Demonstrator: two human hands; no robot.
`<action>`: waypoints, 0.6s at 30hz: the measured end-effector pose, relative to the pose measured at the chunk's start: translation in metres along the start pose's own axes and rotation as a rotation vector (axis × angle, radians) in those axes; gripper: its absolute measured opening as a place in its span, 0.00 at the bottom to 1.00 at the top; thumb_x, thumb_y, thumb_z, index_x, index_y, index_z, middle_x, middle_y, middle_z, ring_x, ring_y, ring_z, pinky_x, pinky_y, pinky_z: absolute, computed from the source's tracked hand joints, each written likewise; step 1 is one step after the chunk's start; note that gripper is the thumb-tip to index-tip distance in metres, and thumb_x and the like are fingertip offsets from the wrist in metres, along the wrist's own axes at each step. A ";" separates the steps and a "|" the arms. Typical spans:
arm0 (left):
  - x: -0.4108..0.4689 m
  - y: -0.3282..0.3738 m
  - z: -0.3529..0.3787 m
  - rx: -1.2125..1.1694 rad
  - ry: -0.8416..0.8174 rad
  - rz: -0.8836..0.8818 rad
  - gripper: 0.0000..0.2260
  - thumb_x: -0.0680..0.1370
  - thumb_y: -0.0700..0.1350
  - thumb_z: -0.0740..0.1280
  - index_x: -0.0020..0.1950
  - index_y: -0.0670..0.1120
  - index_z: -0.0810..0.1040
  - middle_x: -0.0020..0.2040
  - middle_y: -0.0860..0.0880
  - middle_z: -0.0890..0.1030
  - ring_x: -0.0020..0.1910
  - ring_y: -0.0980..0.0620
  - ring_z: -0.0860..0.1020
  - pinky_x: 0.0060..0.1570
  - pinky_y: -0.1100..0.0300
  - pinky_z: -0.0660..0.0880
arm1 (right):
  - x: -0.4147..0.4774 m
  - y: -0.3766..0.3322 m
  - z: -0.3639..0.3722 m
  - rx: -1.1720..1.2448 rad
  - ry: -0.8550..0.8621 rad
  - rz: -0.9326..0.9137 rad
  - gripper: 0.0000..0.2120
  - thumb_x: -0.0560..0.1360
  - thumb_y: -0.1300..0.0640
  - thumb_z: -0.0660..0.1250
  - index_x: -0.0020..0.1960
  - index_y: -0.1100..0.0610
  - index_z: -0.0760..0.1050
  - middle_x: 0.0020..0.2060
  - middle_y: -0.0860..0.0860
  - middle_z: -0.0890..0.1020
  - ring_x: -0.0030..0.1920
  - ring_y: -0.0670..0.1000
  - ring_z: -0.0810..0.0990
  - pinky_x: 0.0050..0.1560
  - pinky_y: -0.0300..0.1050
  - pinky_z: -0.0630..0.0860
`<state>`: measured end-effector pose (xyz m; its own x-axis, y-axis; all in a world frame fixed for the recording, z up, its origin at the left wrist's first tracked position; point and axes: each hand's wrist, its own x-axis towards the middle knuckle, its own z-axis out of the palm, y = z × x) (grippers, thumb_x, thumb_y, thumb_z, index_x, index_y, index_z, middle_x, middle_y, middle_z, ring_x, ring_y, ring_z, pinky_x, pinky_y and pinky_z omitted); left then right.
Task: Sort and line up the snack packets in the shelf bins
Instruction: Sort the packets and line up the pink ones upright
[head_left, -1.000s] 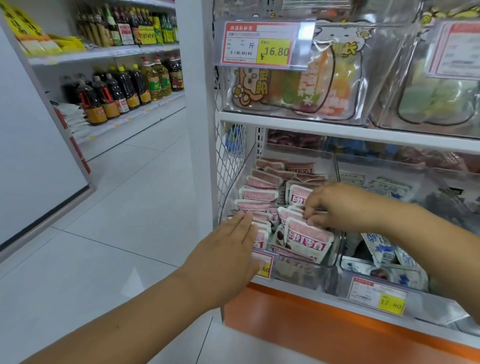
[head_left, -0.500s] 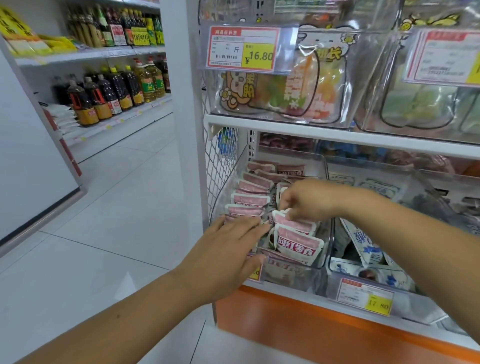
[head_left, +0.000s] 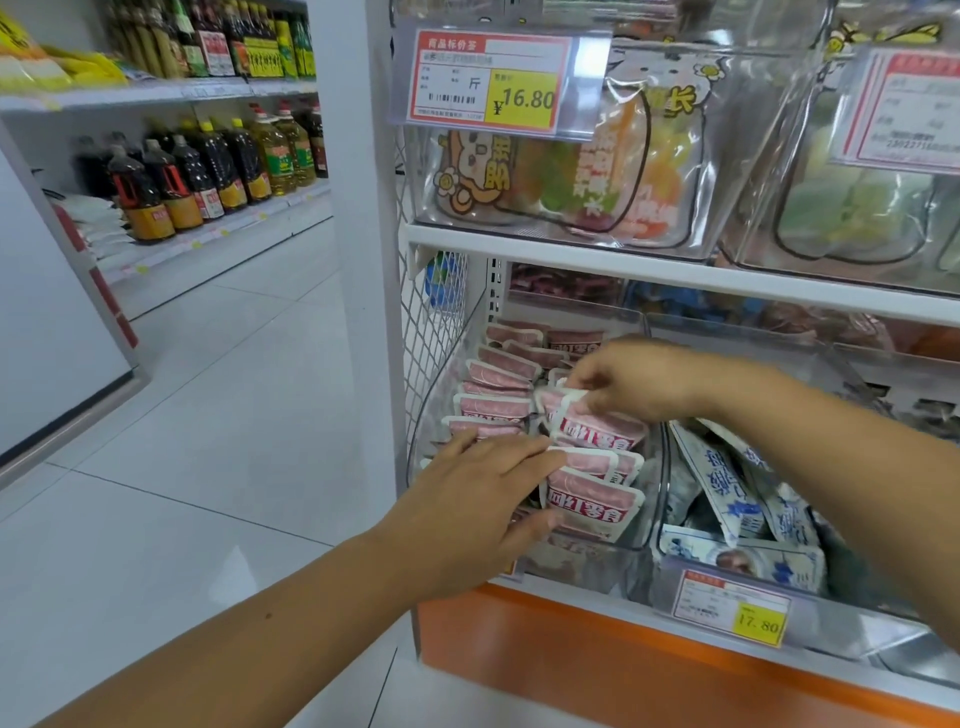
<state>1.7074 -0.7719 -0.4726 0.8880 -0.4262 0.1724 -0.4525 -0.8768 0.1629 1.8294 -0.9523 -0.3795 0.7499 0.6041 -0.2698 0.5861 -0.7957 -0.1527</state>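
Right hand pinches a glossy pink packet; left hand presses flat-fingered on the pouches below

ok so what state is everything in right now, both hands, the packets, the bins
right hand, pinches the top edge of one pink packet
held pink packet, tilted, over the right row
left hand, fingers straight, resting on the front pink packets
left row of pink packets, overlapped in a line, front to back
clear bin, holds the pink packets
blue and white packets, jumbled, leaning in the next bin
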 end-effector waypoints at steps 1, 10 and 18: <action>-0.001 0.000 0.001 0.001 0.011 0.006 0.26 0.80 0.63 0.46 0.77 0.58 0.55 0.77 0.58 0.58 0.75 0.58 0.54 0.76 0.54 0.45 | -0.002 0.003 -0.004 -0.018 0.025 0.010 0.07 0.78 0.49 0.64 0.47 0.52 0.77 0.40 0.48 0.80 0.42 0.50 0.78 0.41 0.44 0.71; -0.004 -0.003 -0.001 -0.025 0.055 0.030 0.24 0.79 0.62 0.49 0.74 0.58 0.64 0.73 0.56 0.65 0.69 0.55 0.64 0.67 0.59 0.57 | 0.013 0.017 0.014 -0.144 0.000 0.087 0.22 0.74 0.36 0.64 0.42 0.56 0.79 0.33 0.51 0.78 0.33 0.50 0.74 0.37 0.44 0.71; 0.003 -0.005 -0.008 -0.080 -0.024 0.027 0.23 0.81 0.61 0.54 0.76 0.63 0.58 0.78 0.61 0.53 0.75 0.58 0.55 0.71 0.56 0.53 | 0.014 0.012 0.017 -0.314 0.005 0.063 0.18 0.72 0.56 0.71 0.60 0.50 0.73 0.52 0.49 0.80 0.49 0.52 0.77 0.50 0.50 0.77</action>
<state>1.7110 -0.7672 -0.4653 0.8765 -0.4557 0.1551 -0.4808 -0.8445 0.2360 1.8413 -0.9542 -0.4010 0.7887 0.5548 -0.2649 0.6040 -0.7796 0.1656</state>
